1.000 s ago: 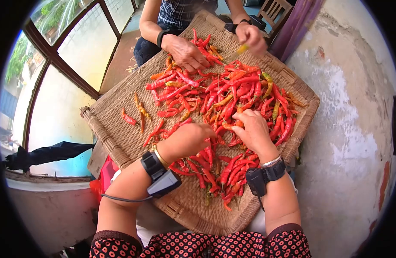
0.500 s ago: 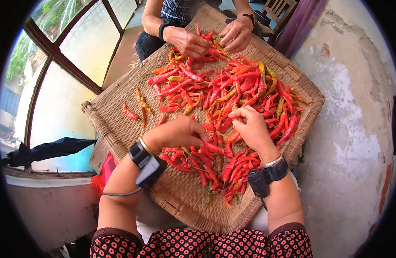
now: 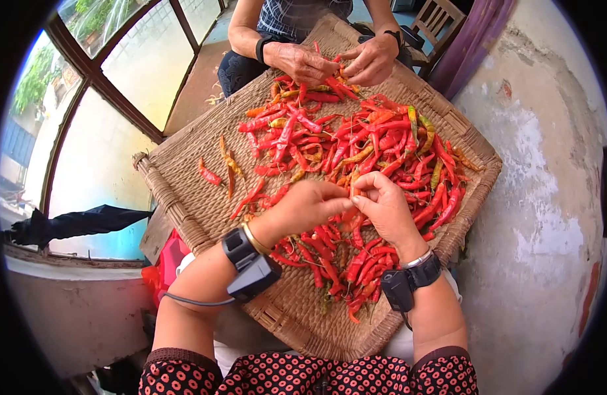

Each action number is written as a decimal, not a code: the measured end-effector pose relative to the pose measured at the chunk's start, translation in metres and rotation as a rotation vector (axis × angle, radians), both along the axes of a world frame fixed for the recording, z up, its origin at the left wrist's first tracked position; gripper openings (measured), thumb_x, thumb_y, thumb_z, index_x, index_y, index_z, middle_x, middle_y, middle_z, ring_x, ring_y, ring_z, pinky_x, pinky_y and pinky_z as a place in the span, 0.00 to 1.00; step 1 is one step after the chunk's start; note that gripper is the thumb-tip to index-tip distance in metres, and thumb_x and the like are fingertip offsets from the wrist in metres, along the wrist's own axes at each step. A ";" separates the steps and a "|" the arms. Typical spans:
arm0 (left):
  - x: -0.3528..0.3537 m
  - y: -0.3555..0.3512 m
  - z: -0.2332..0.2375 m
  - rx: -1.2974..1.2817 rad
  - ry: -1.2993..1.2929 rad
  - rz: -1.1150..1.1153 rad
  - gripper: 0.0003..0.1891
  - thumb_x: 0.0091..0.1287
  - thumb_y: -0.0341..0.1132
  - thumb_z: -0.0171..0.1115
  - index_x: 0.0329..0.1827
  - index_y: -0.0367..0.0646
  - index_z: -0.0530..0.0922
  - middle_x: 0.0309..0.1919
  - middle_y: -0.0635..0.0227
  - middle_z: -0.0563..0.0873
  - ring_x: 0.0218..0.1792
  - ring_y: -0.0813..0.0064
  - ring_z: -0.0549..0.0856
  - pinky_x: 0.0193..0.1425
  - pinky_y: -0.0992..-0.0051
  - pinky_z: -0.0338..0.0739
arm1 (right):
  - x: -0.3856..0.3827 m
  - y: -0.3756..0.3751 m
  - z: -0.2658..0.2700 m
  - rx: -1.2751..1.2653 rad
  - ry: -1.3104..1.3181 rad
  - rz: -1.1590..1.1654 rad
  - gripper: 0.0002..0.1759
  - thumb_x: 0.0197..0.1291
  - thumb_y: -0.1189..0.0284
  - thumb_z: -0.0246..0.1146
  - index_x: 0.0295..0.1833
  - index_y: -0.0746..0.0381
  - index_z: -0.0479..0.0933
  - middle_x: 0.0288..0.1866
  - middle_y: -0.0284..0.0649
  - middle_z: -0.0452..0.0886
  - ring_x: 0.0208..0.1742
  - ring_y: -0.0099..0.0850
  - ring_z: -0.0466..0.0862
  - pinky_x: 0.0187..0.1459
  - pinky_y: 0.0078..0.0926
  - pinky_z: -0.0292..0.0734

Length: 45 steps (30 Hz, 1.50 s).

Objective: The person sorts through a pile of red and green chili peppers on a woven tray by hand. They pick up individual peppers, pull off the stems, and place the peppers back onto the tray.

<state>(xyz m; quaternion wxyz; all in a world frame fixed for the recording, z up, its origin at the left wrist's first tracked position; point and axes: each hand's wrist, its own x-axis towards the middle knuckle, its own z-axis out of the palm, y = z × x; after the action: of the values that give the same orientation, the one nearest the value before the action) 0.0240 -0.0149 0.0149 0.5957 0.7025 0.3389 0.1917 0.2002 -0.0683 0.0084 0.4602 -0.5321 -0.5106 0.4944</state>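
Observation:
My left hand (image 3: 314, 207) and my right hand (image 3: 384, 209) meet over the chili peppers, fingertips almost touching. An orange-red chili pepper (image 3: 355, 189) is pinched between them, mostly covered by my fingers. My right thumb and forefinger are closed on it, and the left fingertips press together at its side. Around and under both hands lies a heap of red chili peppers (image 3: 389, 141), some orange or greenish. A smaller cluster of chili peppers (image 3: 366, 266) lies nearer to me. All rest on a woven tray (image 3: 303, 316) with a thick rolled rim.
Across the tray, another person's hands (image 3: 336, 64) hold chili peppers. A few chili peppers (image 3: 210, 172) lie apart at the left. A dark folded umbrella (image 3: 86, 225) is by the window, a rough wall (image 3: 527, 197) stands right, and a wooden chair (image 3: 438, 29) is behind.
My left hand has moved up and right to meet my right hand, and the red chili pepper at its fingers no longer shows there. The other person's hands have shifted slightly.

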 end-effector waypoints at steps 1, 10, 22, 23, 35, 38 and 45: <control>0.003 -0.003 -0.002 -0.002 -0.001 0.003 0.12 0.61 0.37 0.62 0.40 0.37 0.81 0.27 0.67 0.83 0.29 0.83 0.79 0.34 0.78 0.74 | -0.001 -0.001 -0.001 0.014 0.015 -0.016 0.11 0.54 0.83 0.60 0.44 0.65 0.72 0.35 0.32 0.76 0.35 0.16 0.78 0.36 0.15 0.75; 0.001 0.002 -0.006 -0.107 0.092 0.047 0.08 0.63 0.35 0.61 0.37 0.39 0.79 0.24 0.78 0.80 0.24 0.91 0.74 0.26 0.86 0.69 | -0.005 -0.001 0.007 -0.029 0.096 -0.080 0.18 0.56 0.84 0.55 0.54 0.65 0.68 0.37 0.35 0.75 0.35 0.21 0.80 0.36 0.16 0.76; -0.011 0.015 0.008 -0.166 -0.198 0.296 0.16 0.67 0.37 0.55 0.54 0.39 0.73 0.37 0.75 0.80 0.24 0.89 0.75 0.26 0.85 0.70 | 0.000 -0.001 0.006 -0.117 0.116 -0.014 0.15 0.58 0.82 0.54 0.53 0.67 0.70 0.33 0.33 0.74 0.32 0.22 0.81 0.34 0.17 0.75; -0.011 0.009 0.012 -0.179 -0.058 0.079 0.17 0.67 0.38 0.55 0.55 0.39 0.73 0.39 0.74 0.81 0.27 0.87 0.76 0.30 0.85 0.72 | 0.000 0.000 0.006 -0.082 0.179 -0.042 0.15 0.58 0.82 0.55 0.52 0.67 0.70 0.33 0.32 0.74 0.32 0.22 0.81 0.34 0.17 0.75; 0.006 -0.007 0.006 -0.286 0.124 -0.333 0.11 0.64 0.39 0.60 0.38 0.39 0.80 0.23 0.77 0.80 0.24 0.89 0.76 0.28 0.84 0.71 | -0.007 -0.003 0.008 -0.053 0.203 -0.098 0.13 0.59 0.82 0.54 0.50 0.68 0.70 0.32 0.33 0.76 0.33 0.21 0.80 0.36 0.18 0.76; 0.005 -0.007 -0.005 -0.372 0.070 -0.394 0.09 0.64 0.38 0.60 0.36 0.41 0.80 0.22 0.79 0.78 0.23 0.89 0.75 0.27 0.85 0.70 | -0.011 -0.004 0.008 -0.036 0.163 -0.065 0.12 0.60 0.81 0.54 0.50 0.68 0.70 0.33 0.34 0.75 0.34 0.22 0.79 0.36 0.18 0.77; -0.014 0.011 0.020 -0.417 -0.005 -0.125 0.08 0.64 0.38 0.58 0.32 0.43 0.79 0.22 0.78 0.78 0.21 0.90 0.73 0.24 0.87 0.67 | 0.006 0.003 0.014 -0.001 0.043 -0.196 0.11 0.59 0.77 0.56 0.48 0.66 0.73 0.34 0.35 0.79 0.31 0.19 0.79 0.31 0.17 0.75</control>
<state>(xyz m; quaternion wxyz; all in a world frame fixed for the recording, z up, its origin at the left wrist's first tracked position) 0.0096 -0.0041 0.0345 0.7397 0.5834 0.3252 0.0819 0.2067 -0.0654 0.0224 0.5171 -0.5687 -0.4460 0.4586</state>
